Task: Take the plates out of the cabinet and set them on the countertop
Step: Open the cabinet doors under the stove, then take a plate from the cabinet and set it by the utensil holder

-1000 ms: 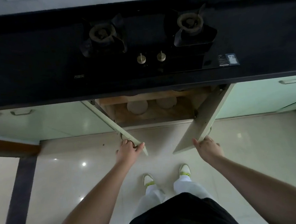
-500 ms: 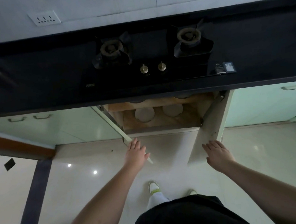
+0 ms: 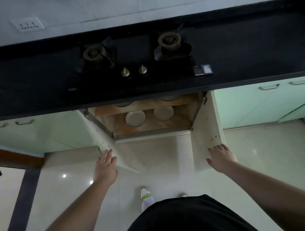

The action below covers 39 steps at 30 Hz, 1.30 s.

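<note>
The cabinet (image 3: 149, 126) under the black countertop (image 3: 252, 54) stands open. Two pale round plates rest on its lower wooden shelf, the left plate (image 3: 135, 118) and the right plate (image 3: 163, 113). Two more plate rims (image 3: 124, 104) peek out on the upper shelf, mostly hidden by the counter edge. My left hand (image 3: 105, 166) lies flat against the left door (image 3: 102, 137), fingers spread. Fingers apart, my right hand (image 3: 221, 158) presses on the right door (image 3: 206, 138). Neither hand holds anything.
A two-burner gas hob (image 3: 135, 58) with two knobs fills the middle of the countertop. Green cabinet fronts with handles (image 3: 269, 87) flank the open one. A wall socket (image 3: 27, 25) sits at upper left. My feet stand on the glossy tiled floor (image 3: 156, 156).
Both hands have let go of the door edges and now push flat on them. The doors have swung wider, showing more of the plates inside.
</note>
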Tool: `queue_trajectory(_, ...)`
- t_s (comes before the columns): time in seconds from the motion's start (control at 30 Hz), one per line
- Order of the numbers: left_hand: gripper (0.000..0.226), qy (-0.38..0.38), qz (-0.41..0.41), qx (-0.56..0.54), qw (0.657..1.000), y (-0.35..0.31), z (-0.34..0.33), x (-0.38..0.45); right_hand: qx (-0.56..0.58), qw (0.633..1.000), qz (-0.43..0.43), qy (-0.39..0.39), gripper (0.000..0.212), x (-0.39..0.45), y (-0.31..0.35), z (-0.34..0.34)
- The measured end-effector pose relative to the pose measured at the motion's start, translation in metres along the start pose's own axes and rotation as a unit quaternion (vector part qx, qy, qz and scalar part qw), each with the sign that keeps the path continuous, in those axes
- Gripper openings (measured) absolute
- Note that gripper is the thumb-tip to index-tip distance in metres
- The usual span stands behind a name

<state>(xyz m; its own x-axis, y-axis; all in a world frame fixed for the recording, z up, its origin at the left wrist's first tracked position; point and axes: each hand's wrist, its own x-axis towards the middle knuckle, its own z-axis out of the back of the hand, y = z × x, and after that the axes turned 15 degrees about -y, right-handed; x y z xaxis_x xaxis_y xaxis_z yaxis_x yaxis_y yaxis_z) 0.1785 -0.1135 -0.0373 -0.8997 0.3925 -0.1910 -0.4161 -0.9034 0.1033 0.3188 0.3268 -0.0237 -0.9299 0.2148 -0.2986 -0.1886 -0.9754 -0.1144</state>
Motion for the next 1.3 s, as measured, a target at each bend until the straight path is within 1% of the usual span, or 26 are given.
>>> queue_trajectory(0.1,0.054,0.001,0.011,-0.003,1.0,0.0,0.0,-0.003,-0.002,1.0,-0.021,0.009,0.049,-0.005,-0.012,0.004)
queue_trajectory(0.2,0.056,0.02,0.009,0.015,1.0,0.005,0.005,-0.005,-0.006,0.999,-0.031,0.022,0.051,-0.008,-0.016,0.009)
queue_trajectory(0.3,0.059,0.032,0.007,0.029,0.999,0.016,0.006,-0.014,-0.009,1.0,-0.023,0.011,0.052,-0.008,-0.011,0.014)
queue_trajectory(0.4,0.058,0.047,0.014,0.045,0.998,0.026,0.006,-0.025,0.005,1.0,-0.01,-0.016,0.051,-0.007,0.005,0.02)
queue_trajectory(0.57,0.059,0.061,0.018,0.062,0.996,0.053,0.007,-0.045,0.036,0.996,0.032,-0.076,0.05,-0.007,0.055,0.036)
queue_trajectory(0.7,0.057,0.057,0.006,0.051,0.997,0.082,0.006,-0.06,0.042,0.991,0.055,-0.116,0.053,-0.008,0.103,0.051)
queue_trajectory(0.8,0.058,0.052,0.004,0.039,0.998,0.103,0.004,-0.073,0.051,0.989,0.065,-0.126,0.056,-0.014,0.141,0.061)
queue_trajectory(1.03,0.059,0.05,0.014,0.055,0.997,0.149,-0.005,-0.098,0.074,0.985,0.086,-0.126,0.061,-0.026,0.226,0.069)
queue_trajectory(1.17,0.06,0.05,0.023,0.061,0.997,0.177,-0.008,-0.109,0.079,0.983,0.098,-0.133,0.063,-0.028,0.26,0.078)
queue_trajectory(1.3,0.061,0.05,0.032,0.075,0.995,0.197,-0.007,-0.115,0.077,0.979,0.108,-0.156,0.063,-0.026,0.282,0.093)
